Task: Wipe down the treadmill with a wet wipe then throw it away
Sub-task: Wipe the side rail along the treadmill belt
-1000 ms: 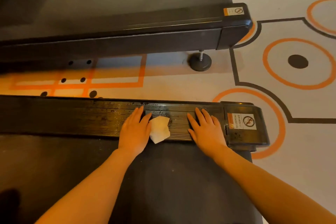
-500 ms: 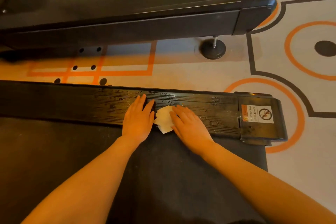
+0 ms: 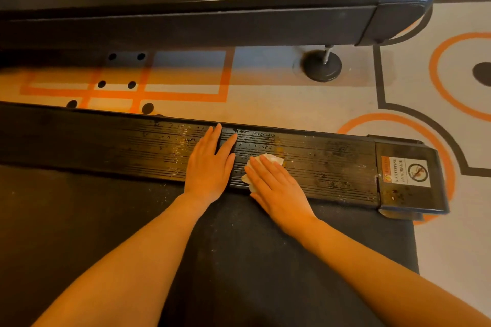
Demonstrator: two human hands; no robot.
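The wet wipe [image 3: 268, 160] lies crumpled on the ribbed side rail [image 3: 332, 167] of the near treadmill, between the running belt [image 3: 239, 260] on the near side and the patterned floor [image 3: 292, 103] on the far side. The right hand [image 3: 276, 186] rests flat on top of it, fingers straight and close together, pressing rather than gripping; only the far and left edges of the wipe show past the fingertips. The left hand [image 3: 210, 164] lies flat on the rail just to the left of the wipe, fingers extended and slightly spread, holding nothing. The rail's long axis runs left to right, so the wiping stroke should follow that line. Wet streaks mark the rail left of and around the hands; the stretch to the right, up to the end cap [image 3: 409, 175] with its warning label [image 3: 405, 171], looks drier and speckled, and is judged the likely remaining section. The right hand is the nearer one to it. A second treadmill [image 3: 212, 8] stands on the far side.
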